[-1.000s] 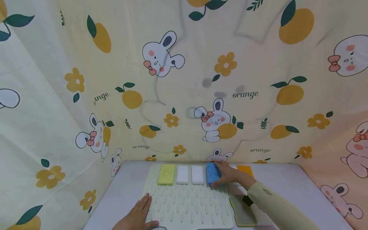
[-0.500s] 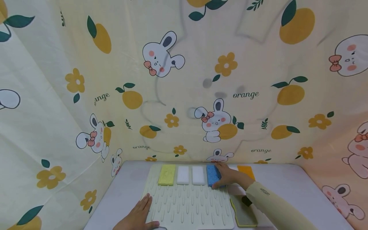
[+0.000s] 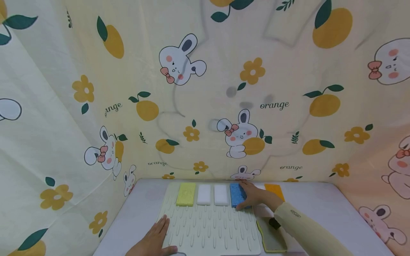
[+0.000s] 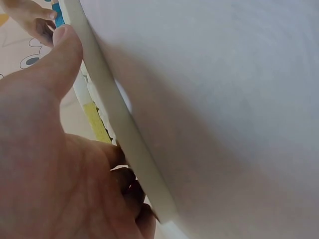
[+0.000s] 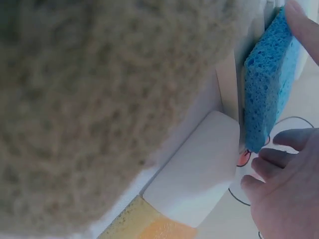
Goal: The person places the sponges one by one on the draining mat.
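In the head view, my right hand [image 3: 256, 195] spans a blue sponge [image 3: 237, 195] lying at the far right of a pale ridged drying mat [image 3: 208, 227]. Its thumb is at the sponge's near end and its fingers are by the far end. In the right wrist view, the thumb touches the blue sponge [image 5: 269, 79], with several fingertips beside the other end. My left hand [image 3: 152, 236] rests along the mat's left front corner, fingers straight. A yellow sponge [image 3: 185, 194] and two white sponges [image 3: 204, 194] sit in a row beside the blue one.
An orange sponge [image 3: 273, 190] lies right of the mat, partly behind the right forearm. A grey-brown pad with a yellow edge [image 3: 272, 238] lies nearer. A white block [image 5: 194, 164] shows in the right wrist view. A patterned curtain [image 3: 205, 89] closes off the table's back.
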A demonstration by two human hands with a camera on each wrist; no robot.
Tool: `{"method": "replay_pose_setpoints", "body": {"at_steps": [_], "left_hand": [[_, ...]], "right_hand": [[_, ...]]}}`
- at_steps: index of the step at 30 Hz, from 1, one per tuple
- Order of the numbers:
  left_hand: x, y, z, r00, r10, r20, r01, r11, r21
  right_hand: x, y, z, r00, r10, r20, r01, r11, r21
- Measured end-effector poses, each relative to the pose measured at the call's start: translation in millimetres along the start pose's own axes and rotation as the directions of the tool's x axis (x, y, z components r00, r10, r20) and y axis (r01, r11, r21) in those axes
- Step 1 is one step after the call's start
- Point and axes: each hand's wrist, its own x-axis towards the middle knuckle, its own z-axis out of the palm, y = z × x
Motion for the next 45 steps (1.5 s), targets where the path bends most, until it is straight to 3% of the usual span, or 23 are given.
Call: {"method": "replay_pose_setpoints", "body": {"at_steps": [14, 23, 33, 45], "left_hand": [[-1.0, 4.3, -2.2, 0.998, -0.058, 0.022, 0.058, 0.998, -0.006], [0.5, 3.2, -0.7, 0.998, -0.065, 0.022, 0.065, 0.998, 0.004], [-0.3, 10.1, -5.7, 0.993, -0.109, 0.04, 0.109, 0.994, 0.001], [-0.5, 6.5, -4.7, 0.997, -0.07, 0.033, 0.07, 0.997, -0.013]], "right_hand": [[-32, 11, -3.2, 0.994, -0.012, -0.107, 0.019, 0.998, 0.06], [-63, 20, -3.2, 0.99, 0.101, -0.096, -0.094, 0.993, 0.077], [-98, 29, -0.4, 0.991, 0.094, -0.099, -0.077, 0.984, 0.163], [-145, 32, 6.8, 0.993, 0.072, -0.097, -0.05, 0.976, 0.213]]}}
